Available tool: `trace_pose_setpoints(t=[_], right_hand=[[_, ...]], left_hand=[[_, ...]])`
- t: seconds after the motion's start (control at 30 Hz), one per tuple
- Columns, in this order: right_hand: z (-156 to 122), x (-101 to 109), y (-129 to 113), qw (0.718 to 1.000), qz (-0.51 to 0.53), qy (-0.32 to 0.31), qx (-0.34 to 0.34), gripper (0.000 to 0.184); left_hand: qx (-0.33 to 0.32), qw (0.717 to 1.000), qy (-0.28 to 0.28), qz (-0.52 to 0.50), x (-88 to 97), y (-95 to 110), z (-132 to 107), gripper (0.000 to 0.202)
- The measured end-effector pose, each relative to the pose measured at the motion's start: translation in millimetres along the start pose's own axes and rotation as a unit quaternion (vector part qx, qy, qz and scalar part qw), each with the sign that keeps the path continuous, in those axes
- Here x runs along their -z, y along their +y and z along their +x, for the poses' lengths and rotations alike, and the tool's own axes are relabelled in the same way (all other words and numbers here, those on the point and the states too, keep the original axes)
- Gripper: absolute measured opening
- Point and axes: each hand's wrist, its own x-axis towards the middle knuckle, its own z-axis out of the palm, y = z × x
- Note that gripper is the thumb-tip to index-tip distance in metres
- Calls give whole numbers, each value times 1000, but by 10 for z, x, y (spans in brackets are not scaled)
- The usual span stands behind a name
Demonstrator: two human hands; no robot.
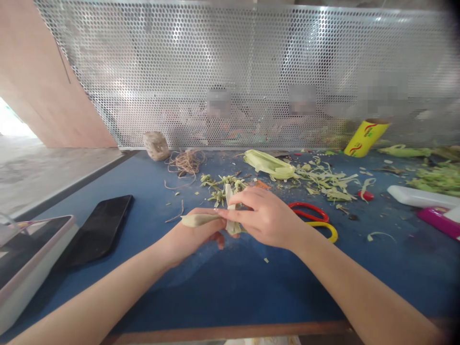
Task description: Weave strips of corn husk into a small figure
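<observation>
Over the middle of the blue table my left hand point(192, 237) and my right hand point(268, 215) meet on a pale corn husk strip point(233, 225). One end of it lies across the back of my left hand, and another part stands up between the fingers. My left hand is closed round the husk, its fingertips partly hidden. The fingers of my right hand pinch the husk from above. Beside my right wrist lie scissors with red and yellow handles point(332, 234), their blades hidden. Just beyond the hands are small knotted green husk pieces point(219, 187).
Farther back lie a green corn husk bundle point(269, 164), a twine tangle point(187, 163), a jar point(156, 145), husk scraps point(328, 182) and a yellow tube point(366, 139). A phone point(98, 230) lies left. A perforated metal screen point(247, 67) borders the table; people sit behind it.
</observation>
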Motion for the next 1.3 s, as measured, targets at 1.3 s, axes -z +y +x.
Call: trace_pose_setpoints(t=[1.3], right_hand=[[12,15,-7,996,12,-76,-52,12]], left_hand=[[68,995,65,-13,43,-37,50,20]])
